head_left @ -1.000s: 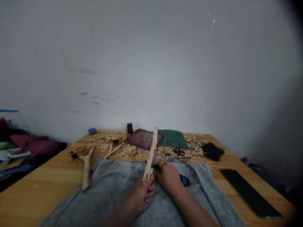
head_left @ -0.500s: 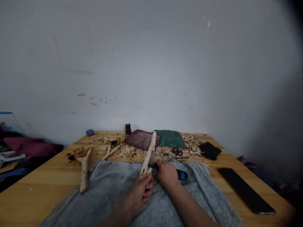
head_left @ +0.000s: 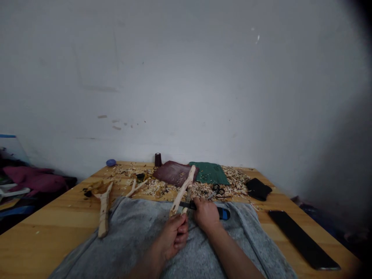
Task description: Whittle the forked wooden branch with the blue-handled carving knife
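Note:
My left hand (head_left: 175, 236) is closed around the lower end of a pale, peeled forked branch (head_left: 183, 190), which points up and away over the grey cloth (head_left: 139, 232). My right hand (head_left: 207, 214) grips a knife (head_left: 223, 213) with a black and blue handle. Its dark blade crosses the branch just above my left hand, between the two prongs. Part of the handle is hidden under my right fingers.
On the wooden table (head_left: 35, 232) lie a slingshot-shaped fork (head_left: 104, 213), a smaller fork (head_left: 136, 188), wood shavings (head_left: 236, 178), scissors (head_left: 215, 190), maroon sheet (head_left: 171, 172), green sheet (head_left: 210, 173), black cloth (head_left: 258, 188), thread spool (head_left: 157, 159) and black phone (head_left: 302, 238).
The branch has turned a little, its tip shifting right and its prongs showing farther apart. The knife blade has slid slightly left across it. The view has shifted slightly.

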The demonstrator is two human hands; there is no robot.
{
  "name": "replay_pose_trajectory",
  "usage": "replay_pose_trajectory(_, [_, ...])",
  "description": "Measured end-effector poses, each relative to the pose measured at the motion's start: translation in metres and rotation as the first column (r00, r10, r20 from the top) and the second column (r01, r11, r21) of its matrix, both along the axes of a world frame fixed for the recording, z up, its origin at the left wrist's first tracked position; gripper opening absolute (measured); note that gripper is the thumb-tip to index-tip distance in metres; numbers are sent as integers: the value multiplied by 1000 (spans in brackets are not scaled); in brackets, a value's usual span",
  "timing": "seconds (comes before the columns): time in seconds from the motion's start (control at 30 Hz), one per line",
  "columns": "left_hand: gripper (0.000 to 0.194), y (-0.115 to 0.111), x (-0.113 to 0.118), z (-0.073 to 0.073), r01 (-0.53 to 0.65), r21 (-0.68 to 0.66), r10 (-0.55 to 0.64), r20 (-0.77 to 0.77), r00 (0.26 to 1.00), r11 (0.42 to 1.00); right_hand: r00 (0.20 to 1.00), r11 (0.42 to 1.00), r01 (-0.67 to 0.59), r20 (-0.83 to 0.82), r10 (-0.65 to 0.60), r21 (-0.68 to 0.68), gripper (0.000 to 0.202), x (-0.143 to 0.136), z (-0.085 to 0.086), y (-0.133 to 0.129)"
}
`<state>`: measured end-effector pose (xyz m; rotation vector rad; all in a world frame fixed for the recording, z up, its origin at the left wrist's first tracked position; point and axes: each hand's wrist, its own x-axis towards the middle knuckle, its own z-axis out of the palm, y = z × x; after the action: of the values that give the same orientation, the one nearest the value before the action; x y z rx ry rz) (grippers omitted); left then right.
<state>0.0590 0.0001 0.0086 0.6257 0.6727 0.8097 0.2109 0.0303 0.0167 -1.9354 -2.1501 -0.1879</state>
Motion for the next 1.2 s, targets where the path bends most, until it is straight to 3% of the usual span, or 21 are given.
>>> replay_pose_trajectory(0.3, [36,1,0,-14,28,81,-21,-88,996,996,993,993,-116,-31,115,-34,19,9,4,-6])
replay_pose_trajectory(0.53, [36,-2,0,-8,11,117,10,-172,985,993,981,980,-196,-21,195,-40,18,3,4,-11])
replay_pose_trajectory(0.73, [35,-5,4,-7,-18,199,79,-299,951,980,985,984,-175,-5,175,-41,17,3,5,-12])
replay_pose_trajectory(0.93, [24,-2,7,-15,-45,213,133,-417,899,976,992,989,-127,11,128,-79,23,4,3,-9])
replay_pose_trajectory(1.2, [40,1,0,-8,29,120,7,-288,958,992,993,995,-95,67,96,-22,23,6,9,-2])
